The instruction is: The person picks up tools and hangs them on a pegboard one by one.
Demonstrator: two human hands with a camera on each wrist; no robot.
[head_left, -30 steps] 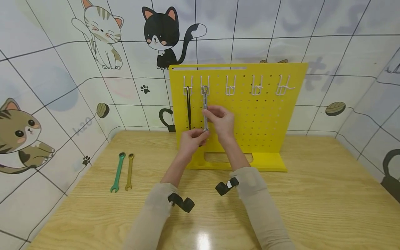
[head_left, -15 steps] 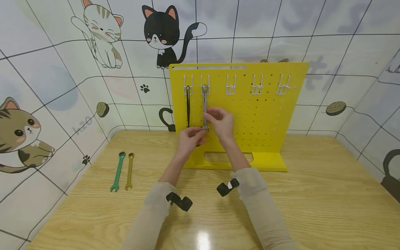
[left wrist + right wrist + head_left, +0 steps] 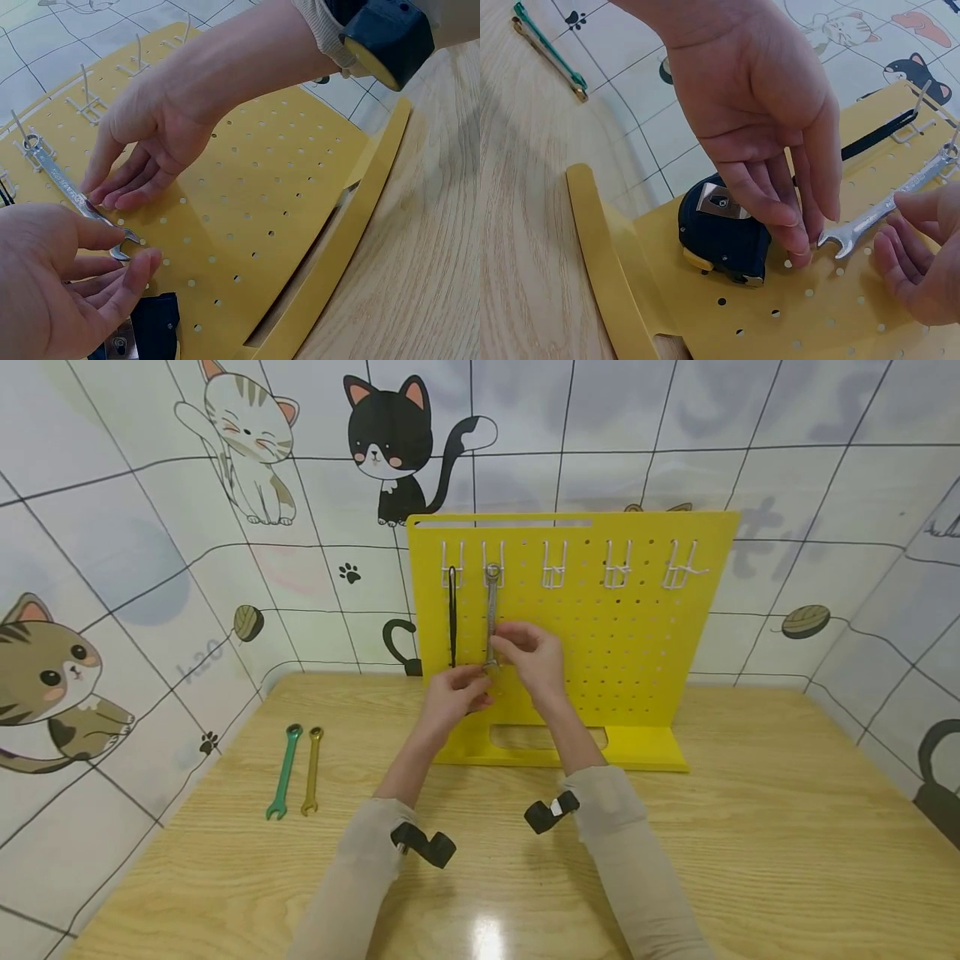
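head view: silver metal combination wrench (image 3: 492, 610) hangs in the upper middle of the frame, before the left part of the yellow perforated board (image 3: 600, 681), ring end at the second white wire hook (image 3: 502, 553) from the left. long axis near vertical: ring end up, forked end down. in the left wrist view the same axis slants from upper left toward lower middle.

hands: left hand (image 3: 453, 693) relaxed, fingers just beside the forked end, pinching nothing. right hand (image 3: 538, 664) has fingertips at the shank; cannot tell if it grips or merely touches.

risks (judged): ring seating too small to verify. if it sits only near the hook's tip, an upward nudge from the right hand could unseat it and drop the wrench. a fingertip catching the forked end could set it swinging. also, the left hand could knock the dark blue tape measure with metal clip (image 3: 724, 251), centre of the right wrist view, and jerk the black cloth strap (image 3: 453, 618), probably its hanger.
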